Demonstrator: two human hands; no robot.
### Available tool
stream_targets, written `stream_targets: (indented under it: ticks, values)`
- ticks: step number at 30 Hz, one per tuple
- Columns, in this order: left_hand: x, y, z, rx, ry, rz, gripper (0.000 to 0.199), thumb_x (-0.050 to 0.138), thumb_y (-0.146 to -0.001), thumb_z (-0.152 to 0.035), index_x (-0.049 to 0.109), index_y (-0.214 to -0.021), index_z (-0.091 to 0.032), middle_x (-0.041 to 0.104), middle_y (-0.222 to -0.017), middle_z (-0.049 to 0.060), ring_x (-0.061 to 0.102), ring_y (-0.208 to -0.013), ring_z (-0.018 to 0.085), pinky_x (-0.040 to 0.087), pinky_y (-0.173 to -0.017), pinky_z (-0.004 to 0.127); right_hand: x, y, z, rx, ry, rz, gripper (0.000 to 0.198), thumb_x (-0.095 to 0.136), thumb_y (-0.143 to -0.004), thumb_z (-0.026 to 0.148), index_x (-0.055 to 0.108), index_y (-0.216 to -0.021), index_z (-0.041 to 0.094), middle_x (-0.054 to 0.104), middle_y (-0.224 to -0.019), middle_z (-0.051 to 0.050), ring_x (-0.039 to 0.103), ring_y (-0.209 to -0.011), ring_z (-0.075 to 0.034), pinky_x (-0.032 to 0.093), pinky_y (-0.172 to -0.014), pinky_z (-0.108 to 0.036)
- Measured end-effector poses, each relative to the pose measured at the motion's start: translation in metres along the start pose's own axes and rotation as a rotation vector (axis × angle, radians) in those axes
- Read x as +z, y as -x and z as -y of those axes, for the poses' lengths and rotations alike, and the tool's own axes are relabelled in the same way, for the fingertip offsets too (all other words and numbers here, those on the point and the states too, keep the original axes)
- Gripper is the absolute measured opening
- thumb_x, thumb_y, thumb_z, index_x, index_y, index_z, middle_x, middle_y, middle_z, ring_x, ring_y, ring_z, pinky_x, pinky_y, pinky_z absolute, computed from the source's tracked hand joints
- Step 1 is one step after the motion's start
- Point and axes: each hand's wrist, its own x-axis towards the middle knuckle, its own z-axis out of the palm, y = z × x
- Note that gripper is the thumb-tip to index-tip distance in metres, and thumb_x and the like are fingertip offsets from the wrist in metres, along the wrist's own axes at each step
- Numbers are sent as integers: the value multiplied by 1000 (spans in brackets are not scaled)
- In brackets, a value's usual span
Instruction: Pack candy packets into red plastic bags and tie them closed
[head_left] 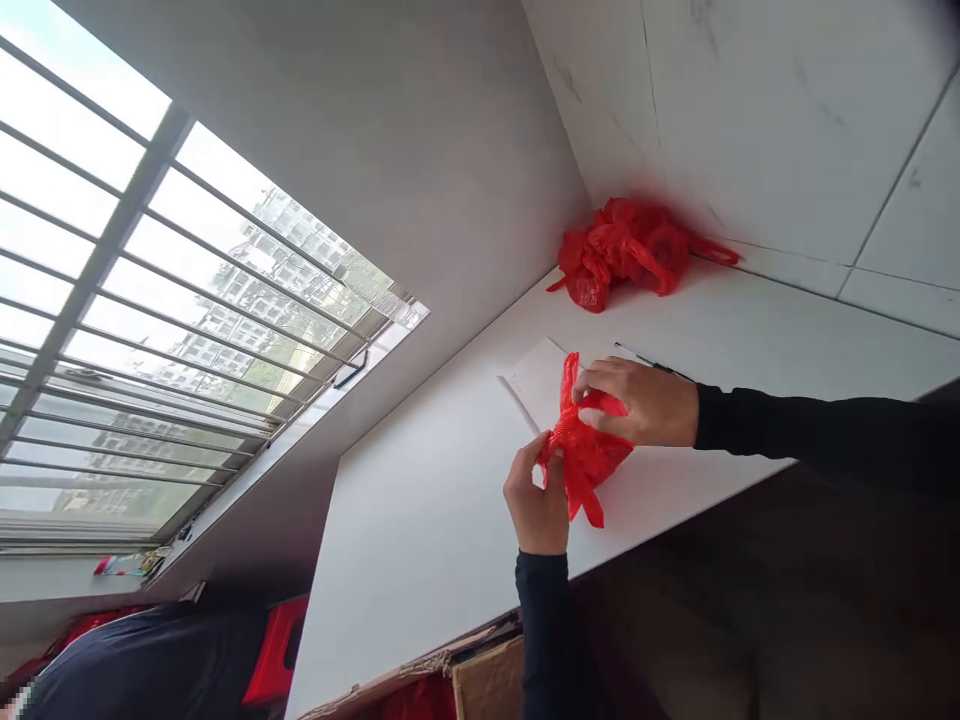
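A crumpled red plastic bag (pixel 589 458) is between my two hands, just above the white tabletop (pixel 420 500). My left hand (pixel 538 495) pinches its near left side with thumb and fingertips. From the right, my right hand (pixel 637 400) reaches over the bag, its thumb and fingers closed on the upper part. One loop of the bag sticks up beside the right fingertips, and a loose end hangs toward the table's front. Behind the bag lies a white paper or notebook (pixel 536 385), partly covered. A pen (pixel 649 360) lies just beyond my right hand.
More red plastic bags (pixel 630 250) are heaped in the back corner against the tiled wall (pixel 750 130). A barred window (pixel 150 300) is at left. Below the table's front edge stands a cardboard box (pixel 487 680). A red chair-like object (pixel 277 650) and dark cloth (pixel 157 660) are at lower left.
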Motion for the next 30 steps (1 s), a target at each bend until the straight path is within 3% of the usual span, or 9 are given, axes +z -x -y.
stream_targets:
  ticks: [6,13,16,18,20,22,25,28,30]
  values:
    - [8,4,7,-24,49,-6,24,59,-96,-34,76,-111,-27,75,-107,4,68,-101,20,53,-91,34,13,6,-3,-89,50,57,21,59,-94,39,70,-102,23,62,-97,-8,57,-94,-27,45,-91,-47]
    - [3,7,35,-260,180,-325,34,53,-96,-44,73,-106,-18,74,-106,11,68,-98,25,56,-82,39,-10,19,-20,176,64,-52,13,50,-94,33,58,-91,22,65,-94,-7,60,-91,-25,48,-86,-43]
    - [6,12,32,-260,243,-315,34,57,-91,-33,68,-121,-21,71,-115,10,66,-104,24,55,-85,38,-19,25,-16,274,20,60,17,55,-91,36,56,-101,23,65,-101,-6,61,-92,-24,50,-79,-39]
    - [13,13,21,-221,259,-283,47,64,-84,-25,62,-131,-26,67,-124,8,63,-110,24,53,-90,37,-20,26,-8,300,-20,124,36,62,-88,42,54,-117,23,64,-102,-5,61,-94,-23,50,-83,-39]
    - [19,13,11,-194,250,-274,44,70,-79,-24,67,-123,-28,66,-121,6,62,-110,23,51,-92,37,-18,25,1,309,-53,179,41,63,-89,50,55,-121,25,64,-91,-1,62,-84,-21,50,-80,-38]
    - [21,11,7,-203,236,-301,23,71,-81,-29,73,-103,-25,68,-110,6,62,-104,22,51,-90,36,-17,24,6,308,-74,191,30,55,-95,53,61,-107,26,62,-79,2,59,-72,-19,48,-74,-36]
    - [17,11,13,-268,246,-376,19,64,-88,-39,72,-91,-21,68,-100,6,63,-95,21,53,-79,32,-19,25,1,339,-113,53,33,45,-101,53,58,-89,24,63,-78,0,58,-73,-20,47,-71,-36]
    - [8,15,21,-322,273,-423,27,59,-91,-44,71,-99,-21,69,-101,8,64,-93,21,54,-73,29,-25,29,-6,403,-242,-93,35,44,-102,55,56,-92,23,66,-86,-3,63,-82,-21,51,-79,-38]
    - [5,18,18,-317,278,-404,27,61,-91,-42,70,-108,-23,69,-109,7,63,-99,21,54,-77,30,-27,32,-4,400,-281,-89,35,45,-101,56,56,-100,23,67,-89,-4,65,-89,-22,51,-86,-41]
